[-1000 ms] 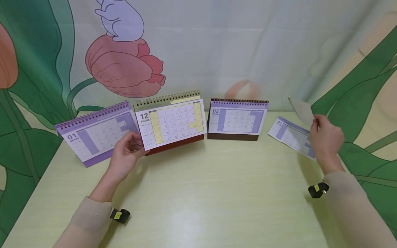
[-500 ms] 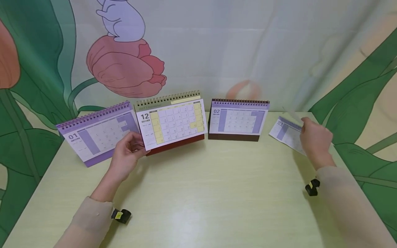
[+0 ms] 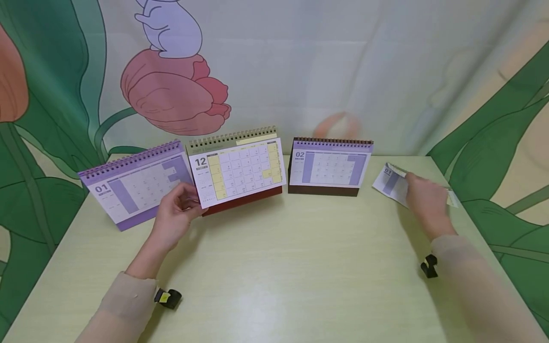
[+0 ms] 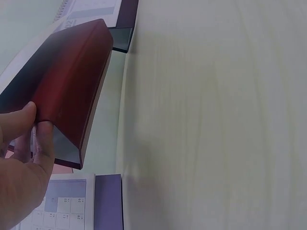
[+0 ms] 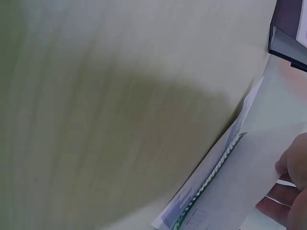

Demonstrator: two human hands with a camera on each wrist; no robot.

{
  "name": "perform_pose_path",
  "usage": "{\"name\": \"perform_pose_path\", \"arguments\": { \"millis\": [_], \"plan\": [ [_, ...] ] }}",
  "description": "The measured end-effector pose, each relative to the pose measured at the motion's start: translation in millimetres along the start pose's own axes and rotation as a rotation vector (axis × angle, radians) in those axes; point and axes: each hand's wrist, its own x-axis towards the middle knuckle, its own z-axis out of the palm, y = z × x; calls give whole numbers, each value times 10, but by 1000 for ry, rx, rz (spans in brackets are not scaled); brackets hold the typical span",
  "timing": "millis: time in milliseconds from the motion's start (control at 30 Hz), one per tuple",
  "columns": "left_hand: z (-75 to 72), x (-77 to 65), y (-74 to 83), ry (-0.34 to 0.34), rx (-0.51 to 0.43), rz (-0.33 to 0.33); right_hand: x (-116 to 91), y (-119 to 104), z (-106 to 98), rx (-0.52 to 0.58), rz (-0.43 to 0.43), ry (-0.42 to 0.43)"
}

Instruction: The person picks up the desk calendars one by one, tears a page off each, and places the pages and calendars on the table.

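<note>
My left hand (image 3: 173,216) grips the lower left corner of a desk calendar (image 3: 242,171) showing month 12 in yellow and white. In the left wrist view the thumb and fingers pinch the edge of its dark red stand (image 4: 72,81), which is tilted. Over at the right, my right hand (image 3: 429,202) pinches a torn-off calendar page (image 5: 244,177) with a ragged, perforated edge. That page lies low over a loose purple month 01 page (image 3: 391,187), partly covering it.
A purple month 01 calendar (image 3: 133,186) stands at the left, overlapped by the month 12 one. Back in the middle stands a month 02 calendar (image 3: 328,164) on a dark brown base. A printed curtain (image 3: 279,71) hangs behind the pale table (image 3: 274,267).
My right hand has moved left and down with the torn page, from above the loose page's right side to close over it. The left hand and its calendar have stayed put.
</note>
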Motion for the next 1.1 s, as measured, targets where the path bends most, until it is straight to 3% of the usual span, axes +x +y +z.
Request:
{"name": "perform_pose_path", "arguments": {
  "millis": [333,1100],
  "plan": [
    [6,2,0,2,-13,-1,-46,-58,31,37,9,-158],
    [16,8,32,29,-18,-38,-149,-59,137,114,-3,-191]
  ]
}}
